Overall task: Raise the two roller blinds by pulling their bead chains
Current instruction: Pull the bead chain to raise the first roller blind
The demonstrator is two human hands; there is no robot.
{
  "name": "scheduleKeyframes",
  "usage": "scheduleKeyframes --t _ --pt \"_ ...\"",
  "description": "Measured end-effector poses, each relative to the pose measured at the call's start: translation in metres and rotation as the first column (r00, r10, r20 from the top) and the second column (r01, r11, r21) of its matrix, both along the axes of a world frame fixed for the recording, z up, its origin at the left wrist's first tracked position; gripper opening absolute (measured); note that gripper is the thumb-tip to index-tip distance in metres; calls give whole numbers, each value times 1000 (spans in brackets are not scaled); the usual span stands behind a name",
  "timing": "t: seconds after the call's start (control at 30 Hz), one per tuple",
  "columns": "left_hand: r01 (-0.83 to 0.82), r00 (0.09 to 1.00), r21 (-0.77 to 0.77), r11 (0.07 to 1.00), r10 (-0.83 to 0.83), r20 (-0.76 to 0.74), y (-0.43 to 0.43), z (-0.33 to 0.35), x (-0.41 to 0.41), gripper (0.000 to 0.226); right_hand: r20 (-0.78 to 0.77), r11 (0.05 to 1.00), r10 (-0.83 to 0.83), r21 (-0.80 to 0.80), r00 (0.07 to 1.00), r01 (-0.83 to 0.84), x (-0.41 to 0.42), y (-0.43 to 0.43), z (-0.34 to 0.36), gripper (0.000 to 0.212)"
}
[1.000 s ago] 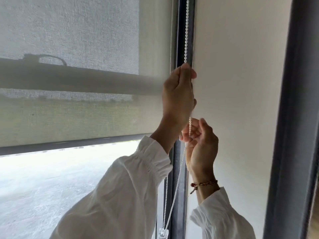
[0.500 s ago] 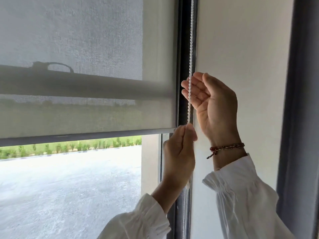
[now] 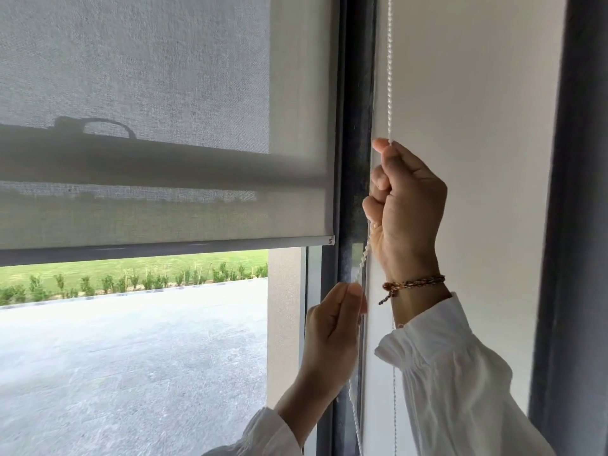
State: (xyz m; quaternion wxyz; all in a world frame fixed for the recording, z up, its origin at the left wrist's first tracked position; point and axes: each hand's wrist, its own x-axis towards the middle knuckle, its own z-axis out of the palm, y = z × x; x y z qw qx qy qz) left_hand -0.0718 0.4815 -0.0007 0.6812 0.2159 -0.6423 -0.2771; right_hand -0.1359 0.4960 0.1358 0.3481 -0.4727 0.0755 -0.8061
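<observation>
Hands work one above the other on a white plastic bead chain (image 3: 390, 70) that runs down the right-centre of the head view, along the dark grey window frame (image 3: 357, 93). The right hand (image 3: 408, 212), with a braided reddish bracelet (image 3: 411, 284) at the wrist, sits higher, its grip closed into a fist around the chain where the strand enters at the fingertips. The left hand (image 3: 332, 327) is lower, toward the bottom centre, pinching the same chain between thumb and forefinger; motion blur there makes it hard to say how firmly. Both arms wear loose white sleeves (image 3: 454, 383).

The translucent grey mesh roller blind (image 3: 164, 93) fills the upper left of the frame, and its bottom bar (image 3: 164, 248) hangs about halfway down, with a paved yard and a green hedge showing beneath. A second thin strand hangs further right, behind the right wrist. No second blind can be made out with certainty.

The chain's long axis is vertical, taut above the right fist and slack between the two hands. The right hand is the nearer to the loaded part, so the next downward pull is probably its to make, straight along the chain, while the left lets go and reaches above it.
</observation>
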Motion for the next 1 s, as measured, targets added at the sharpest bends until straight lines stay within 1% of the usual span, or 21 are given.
scheduleKeyframes --t 0.07,0.13,0.23,0.27,0.33,0.37,0.43,0.5,0.6,0.63,0.7,0.77,0.83,1.0 --pt "88 996 30 996 -87 -28 0 2 0 32 17 1000 -11 -23 1000 11 -3 2 -3 18" --pt "149 986 87 985 -141 -91 -1 6 0 36 8 999 -41 -35 999 41 -2 3 -11 19" --pt "137 978 166 977 -107 -177 -8 25 4 47 -25 989 -148 -21 989 148 3 -3 -34 19" --pt "159 972 176 972 -122 -200 -10 36 6 49 -39 980 -199 -19 979 198 5 -5 -44 18" --pt "233 950 179 956 -184 -253 -11 63 10 44 -63 966 -259 -15 964 258 9 -8 -62 19" --pt "262 938 169 950 -210 -275 -10 77 13 40 -62 968 -250 5 966 251 11 -8 -70 20" --pt "300 926 138 944 -253 -282 -9 100 16 35 -43 975 -215 56 976 217 15 -9 -82 23" --pt "333 922 112 936 -298 -248 -7 119 17 35 -42 965 -247 77 968 250 18 -11 -92 20" --pt "419 897 93 903 -397 -194 1 140 13 33 -37 956 -284 63 958 286 20 -12 -101 21" --pt "456 881 91 885 -434 -190 4 146 12 30 -34 958 -277 59 960 279 20 -11 -101 22" --pt "496 860 103 862 -471 -195 9 154 7 29 -15 976 -209 58 978 210 22 -5 -101 22" --pt "446 885 107 889 -419 -204 9 158 0 35 20 991 -102 84 995 100 25 1 -100 22" --pt "354 922 65 933 -336 -194 7 158 -7 38 43 994 -10 113 999 5 28 4 -103 22" --pt "268 949 4 963 -264 -172 -4 134 -9 46 -16 981 83 175 996 -79 24 -2 -121 20"
